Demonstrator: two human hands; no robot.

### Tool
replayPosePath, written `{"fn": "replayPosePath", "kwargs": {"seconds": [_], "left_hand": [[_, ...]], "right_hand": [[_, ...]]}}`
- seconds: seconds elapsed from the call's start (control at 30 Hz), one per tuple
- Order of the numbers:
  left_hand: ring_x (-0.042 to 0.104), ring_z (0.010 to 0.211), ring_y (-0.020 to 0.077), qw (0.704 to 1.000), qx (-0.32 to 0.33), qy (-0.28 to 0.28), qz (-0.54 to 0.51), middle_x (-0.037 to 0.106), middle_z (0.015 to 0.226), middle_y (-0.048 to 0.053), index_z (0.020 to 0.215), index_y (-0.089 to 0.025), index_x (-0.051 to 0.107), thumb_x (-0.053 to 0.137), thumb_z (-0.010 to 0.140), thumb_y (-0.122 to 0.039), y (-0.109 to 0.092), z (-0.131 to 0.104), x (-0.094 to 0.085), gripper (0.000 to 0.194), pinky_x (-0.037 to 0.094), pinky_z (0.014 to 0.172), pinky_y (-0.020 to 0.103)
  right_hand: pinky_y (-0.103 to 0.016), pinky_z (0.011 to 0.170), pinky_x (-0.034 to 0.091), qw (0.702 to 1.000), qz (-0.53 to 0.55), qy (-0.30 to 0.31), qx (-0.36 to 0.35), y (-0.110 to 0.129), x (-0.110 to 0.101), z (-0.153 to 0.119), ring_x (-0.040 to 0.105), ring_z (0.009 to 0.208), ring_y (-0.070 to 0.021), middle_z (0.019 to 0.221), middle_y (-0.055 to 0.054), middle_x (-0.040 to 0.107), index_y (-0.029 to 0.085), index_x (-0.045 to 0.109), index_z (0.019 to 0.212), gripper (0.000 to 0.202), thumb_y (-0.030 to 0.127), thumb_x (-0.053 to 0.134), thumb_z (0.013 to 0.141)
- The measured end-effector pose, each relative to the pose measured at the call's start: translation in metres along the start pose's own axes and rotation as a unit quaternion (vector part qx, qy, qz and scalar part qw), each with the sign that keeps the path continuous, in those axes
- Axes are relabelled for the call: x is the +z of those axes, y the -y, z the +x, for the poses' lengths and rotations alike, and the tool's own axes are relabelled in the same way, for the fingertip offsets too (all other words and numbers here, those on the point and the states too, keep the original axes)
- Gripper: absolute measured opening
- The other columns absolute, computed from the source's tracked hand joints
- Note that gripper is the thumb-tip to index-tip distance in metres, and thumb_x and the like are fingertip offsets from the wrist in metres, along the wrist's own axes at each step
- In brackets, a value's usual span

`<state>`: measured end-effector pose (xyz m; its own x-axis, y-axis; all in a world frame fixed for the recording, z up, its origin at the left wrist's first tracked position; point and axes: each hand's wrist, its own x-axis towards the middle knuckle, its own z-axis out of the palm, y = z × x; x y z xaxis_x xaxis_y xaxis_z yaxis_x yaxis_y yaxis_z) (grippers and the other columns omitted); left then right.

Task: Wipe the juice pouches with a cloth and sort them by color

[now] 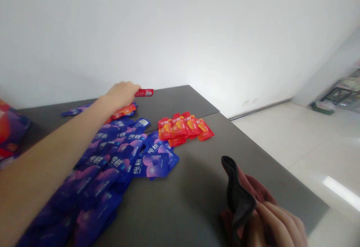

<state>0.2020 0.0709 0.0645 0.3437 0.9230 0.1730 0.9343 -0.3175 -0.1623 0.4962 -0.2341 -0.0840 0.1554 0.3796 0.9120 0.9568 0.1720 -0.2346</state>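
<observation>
My left hand (123, 90) reaches to the far side of the table, its fingers closed at the left end of a red packet (145, 92). Beneath my left forearm spreads a large pile of blue-purple packets (109, 164), with an orange-red packet (124, 111) lying on its far part. Several red packets with orange fruit prints (184, 126) form a small heap in the middle of the table. Low on the right, my right hand (278, 222) grips a dark red fabric pouch (243, 198) with a black lining, its mouth partly open. What the pouch contains is hidden.
The dark grey table (180, 202) is made of two tops meeting at a seam, against a white wall (180, 33). A red and purple bag (11, 130) stands at the left edge. Beyond the table's right edge is a pale tiled floor (281, 138), with shelving (343, 89) farther off.
</observation>
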Motion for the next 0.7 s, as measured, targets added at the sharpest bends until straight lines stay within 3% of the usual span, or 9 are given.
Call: {"fn": "replayPosePath", "kwargs": {"seconds": [0.07,0.13,0.23,0.3,0.37,0.43,0.53,0.6,0.7], "left_hand": [[0.054,0.108,0.0242,0.999,0.031,-0.039,-0.003,0.061,0.105,0.006,0.124,-0.006,0.05,0.033,0.092,-0.012,-0.029,-0.022,-0.036,0.037,0.037,0.092,0.039],[0.056,0.108,0.0225,0.996,0.061,-0.067,-0.02,0.062,0.107,0.003,0.127,-0.016,0.051,0.031,0.092,-0.016,-0.061,-0.06,-0.063,0.041,0.037,0.093,0.036],[0.059,0.104,0.0177,0.973,0.163,-0.089,-0.134,0.066,0.108,-0.001,0.117,-0.022,0.06,0.034,0.089,-0.016,-0.107,-0.14,-0.074,0.039,0.041,0.091,0.03],[0.058,0.109,0.0142,0.936,0.263,-0.089,-0.215,0.065,0.115,-0.002,0.114,-0.025,0.062,0.034,0.086,-0.009,-0.129,-0.199,-0.058,0.043,0.042,0.095,0.026],[0.049,0.121,0.0109,0.915,0.284,-0.072,-0.276,0.065,0.117,-0.003,0.113,-0.026,0.062,0.029,0.088,-0.005,-0.142,-0.25,-0.027,0.046,0.035,0.105,0.027],[0.042,0.128,0.0116,0.915,0.271,-0.009,-0.299,0.065,0.117,-0.003,0.109,-0.028,0.063,0.031,0.088,-0.005,-0.146,-0.289,0.011,0.045,0.03,0.111,0.034],[0.037,0.132,0.0194,0.929,0.242,0.014,-0.279,0.06,0.125,0.0,0.11,-0.028,0.064,0.034,0.085,-0.004,-0.14,-0.323,0.053,0.046,0.03,0.11,0.048],[0.033,0.134,0.0243,0.95,0.202,-0.013,-0.236,0.052,0.135,0.003,0.119,-0.029,0.06,0.032,0.08,0.002,-0.133,-0.337,0.06,0.057,0.033,0.106,0.053],[0.039,0.131,0.0222,0.968,0.162,-0.072,-0.179,0.049,0.138,0.005,0.131,-0.028,0.049,0.027,0.079,0.004,-0.13,-0.355,0.051,0.066,0.034,0.107,0.05]], "right_hand": [[-0.03,0.062,0.044,1.0,0.009,-0.009,0.005,0.003,0.001,0.003,0.054,0.067,-0.0151,0.075,-0.003,0.06,0.018,0.063,0.078,0.01,0.008,0.064,0.076],[-0.03,0.063,0.044,0.999,0.014,-0.025,0.025,0.001,0.001,0.001,0.054,0.068,-0.0149,0.076,-0.003,0.061,0.017,0.063,0.08,0.009,0.009,0.064,0.076],[-0.029,0.065,0.044,0.994,0.007,-0.082,0.066,-0.007,0.0,-0.005,0.055,0.067,-0.0149,0.073,-0.003,0.062,0.016,0.062,0.077,0.005,0.012,0.063,0.077],[-0.029,0.064,0.043,0.99,-0.008,-0.114,0.084,-0.011,-0.003,-0.006,0.056,0.068,-0.0158,0.071,-0.003,0.061,0.016,0.062,0.075,0.003,0.013,0.062,0.077],[-0.029,0.063,0.043,0.987,-0.02,-0.128,0.096,-0.013,-0.009,-0.003,0.056,0.068,-0.0166,0.069,-0.003,0.06,0.015,0.062,0.074,0.003,0.014,0.062,0.077],[-0.029,0.061,0.042,0.984,-0.021,-0.14,0.109,-0.012,-0.015,0.001,0.055,0.065,-0.0162,0.065,-0.002,0.058,0.014,0.062,0.073,0.005,0.016,0.061,0.077],[-0.028,0.061,0.041,0.986,-0.001,-0.132,0.104,-0.003,-0.025,0.005,0.054,0.064,-0.0154,0.065,-0.002,0.057,0.014,0.062,0.072,0.007,0.016,0.06,0.079],[-0.028,0.062,0.041,0.992,0.022,-0.096,0.076,0.006,-0.03,0.006,0.054,0.067,-0.0154,0.068,-0.002,0.059,0.015,0.062,0.074,0.005,0.015,0.06,0.079],[-0.028,0.064,0.041,0.997,0.073,-0.02,0.035,0.023,-0.037,0.009,0.054,0.07,-0.0148,0.074,-0.002,0.061,0.017,0.061,0.078,0.004,0.012,0.06,0.079]]}}
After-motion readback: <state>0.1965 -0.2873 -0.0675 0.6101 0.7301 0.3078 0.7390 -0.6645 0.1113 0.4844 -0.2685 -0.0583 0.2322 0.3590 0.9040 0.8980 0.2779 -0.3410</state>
